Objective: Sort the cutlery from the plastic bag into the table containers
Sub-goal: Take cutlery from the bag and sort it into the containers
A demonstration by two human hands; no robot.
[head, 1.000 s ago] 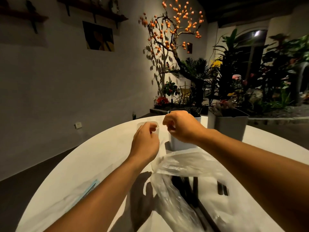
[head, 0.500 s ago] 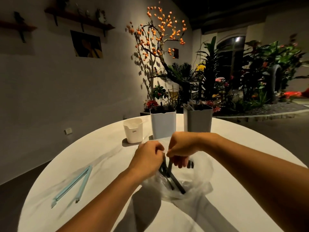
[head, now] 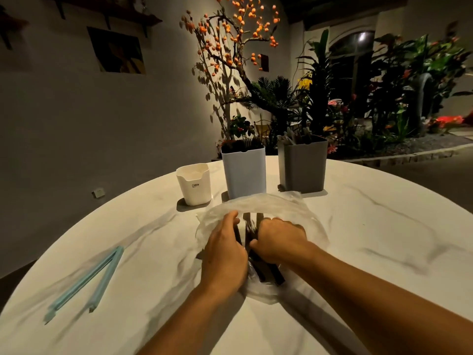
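Observation:
A clear plastic bag (head: 271,202) lies on the white marbled table (head: 371,226) with black cutlery (head: 253,228) inside. Both hands are in the bag's mouth. My left hand (head: 224,252) lies palm down on the bag's left side, fingers stretched forward beside the cutlery. My right hand (head: 280,240) is curled, thumb pointing left, gripping black cutlery handles. Behind the bag stand three containers: a small white cup (head: 194,185), a tall pale-blue container (head: 244,175) holding dark cutlery, and a grey container (head: 303,167) holding pale pieces.
A light-blue sealing clip (head: 88,279) lies open on the table's left part. The round table's edge curves away on the left and far right. Plants and a tree with orange fruit stand beyond the table; a wall is on the left.
Both hands have come down from the containers to the table. The bag now lies spread flat, and the black cutlery has sunk with the hands onto the tabletop.

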